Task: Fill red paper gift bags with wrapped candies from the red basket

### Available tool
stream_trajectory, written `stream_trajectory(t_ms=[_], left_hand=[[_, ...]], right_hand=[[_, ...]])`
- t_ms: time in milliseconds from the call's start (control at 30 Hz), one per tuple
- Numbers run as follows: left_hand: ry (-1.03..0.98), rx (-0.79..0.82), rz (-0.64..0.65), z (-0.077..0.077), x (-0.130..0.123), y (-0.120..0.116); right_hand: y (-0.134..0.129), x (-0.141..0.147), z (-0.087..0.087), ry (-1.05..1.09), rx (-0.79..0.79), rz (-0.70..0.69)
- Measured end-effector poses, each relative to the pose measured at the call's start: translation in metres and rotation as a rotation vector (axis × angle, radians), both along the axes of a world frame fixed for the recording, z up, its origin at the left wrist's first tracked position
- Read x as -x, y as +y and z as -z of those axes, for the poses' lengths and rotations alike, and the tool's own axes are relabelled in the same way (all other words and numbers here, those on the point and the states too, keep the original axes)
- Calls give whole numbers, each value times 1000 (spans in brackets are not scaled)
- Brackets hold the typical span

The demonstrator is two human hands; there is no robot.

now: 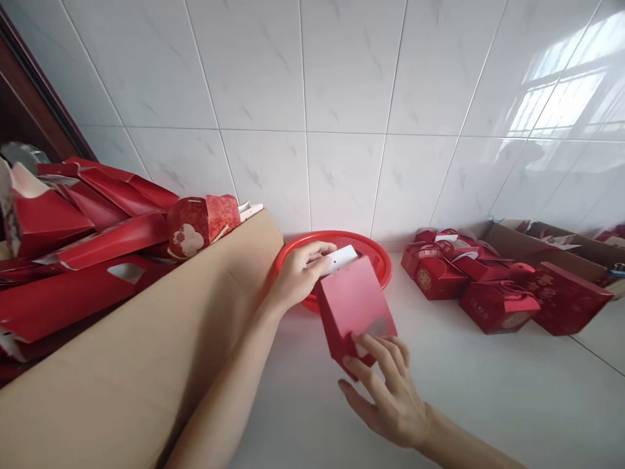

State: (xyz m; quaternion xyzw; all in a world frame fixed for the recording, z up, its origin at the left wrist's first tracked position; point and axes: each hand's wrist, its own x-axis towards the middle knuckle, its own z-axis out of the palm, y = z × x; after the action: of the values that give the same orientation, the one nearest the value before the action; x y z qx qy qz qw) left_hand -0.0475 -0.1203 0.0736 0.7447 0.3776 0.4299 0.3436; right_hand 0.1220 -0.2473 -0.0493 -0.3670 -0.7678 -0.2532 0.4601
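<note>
A red paper gift box (352, 296) is held tilted in front of a red plastic basket (378, 254), partly hiding it. My left hand (299, 275) is closed on the box's upper end, pinching a white flap with small holes between thumb and fingers. At the box's lower end, my right hand (393, 394) has its fingers spread, with fingertips against the red surface near a pale printed patch. The right thumb stands apart, below the box. I cannot see the box's underside.
On the left, a large cardboard carton (195, 326) holds many flattened red boxes (97, 215). Folded red gift boxes (439, 267) stand in a group at right, beside an open brown carton (517, 238). A white tiled wall (342, 78) closes off the back.
</note>
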Motion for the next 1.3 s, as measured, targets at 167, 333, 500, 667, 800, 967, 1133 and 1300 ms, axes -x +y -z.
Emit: stream_trajectory(t_ms=[167, 333, 500, 667, 800, 967, 1133, 1300], left_hand=[[213, -175, 240, 0, 5, -2], [307, -280, 415, 4, 0, -6], [332, -265, 431, 9, -3, -4], [426, -107, 417, 3, 2, -7], [496, 9, 388, -2, 7, -7], [584, 23, 388, -3, 13, -4], [617, 29, 439, -3, 10, -9], [570, -6, 478, -2, 3, -16]], right_hand=[[11, -16, -16, 208, 142, -165], [28, -38, -43, 295, 263, -61], [32, -50, -50, 188, 369, -129], [29, -47, -44, 153, 424, -195], [25, -45, -40, 205, 379, -232], [24, -47, -39, 280, 352, -287], [25, -46, -38, 320, 352, -313], [27, -50, -46, 403, 351, -388]])
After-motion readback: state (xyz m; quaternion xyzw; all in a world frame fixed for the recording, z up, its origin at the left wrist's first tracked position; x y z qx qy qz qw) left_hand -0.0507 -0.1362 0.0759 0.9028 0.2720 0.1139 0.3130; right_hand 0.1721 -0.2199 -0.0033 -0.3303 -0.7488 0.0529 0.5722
